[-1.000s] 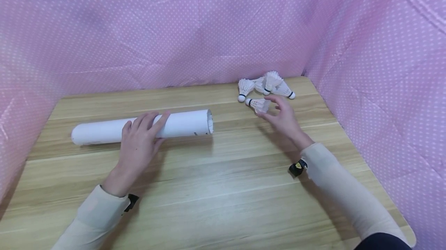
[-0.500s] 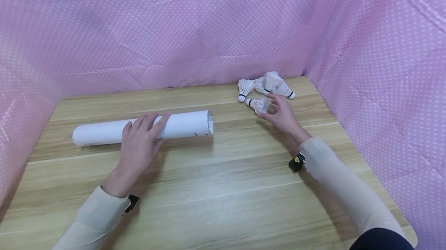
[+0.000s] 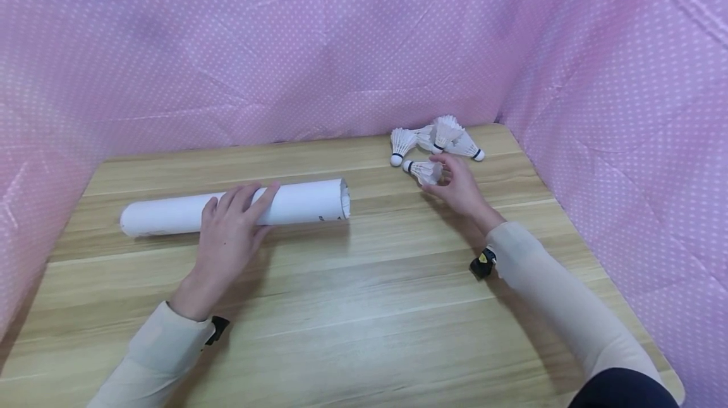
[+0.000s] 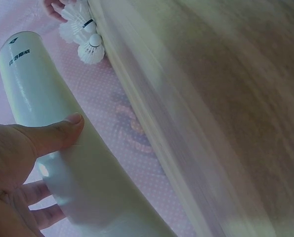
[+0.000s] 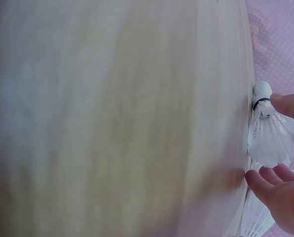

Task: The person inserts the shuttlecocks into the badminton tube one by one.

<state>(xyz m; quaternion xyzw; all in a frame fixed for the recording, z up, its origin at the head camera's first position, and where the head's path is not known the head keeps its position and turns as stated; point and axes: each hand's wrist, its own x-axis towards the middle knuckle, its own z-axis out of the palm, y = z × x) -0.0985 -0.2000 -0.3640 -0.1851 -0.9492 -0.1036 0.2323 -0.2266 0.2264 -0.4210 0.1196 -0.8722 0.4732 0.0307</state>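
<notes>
A long white tube (image 3: 307, 201) lies sideways on the left half of the table, its mouth facing right. My left hand (image 3: 227, 228) grips it around the middle; in the left wrist view the thumb (image 4: 63, 134) presses along one side and the fingers reach round the other. Dark printing marks the mouth end. At the back right, a white feather shuttlecock (image 3: 423, 172) rests with its cork to the left. My right hand (image 3: 461, 190) is spread around its feather skirt, thumb and forefinger apart on either side, fingertips right at the feathers.
Behind the nearest one, several more shuttlecocks (image 3: 445, 134) are heaped close to the table's back edge, one leaning over the others. Pink dotted cloth (image 3: 318, 48) hangs behind and to the right of the wooden table (image 3: 352, 319).
My right forearm and wrist have shifted slightly, and the thumb and forefinger have drawn slightly closer about the shuttlecock's skirt. My left hand and the tube have hardly moved.
</notes>
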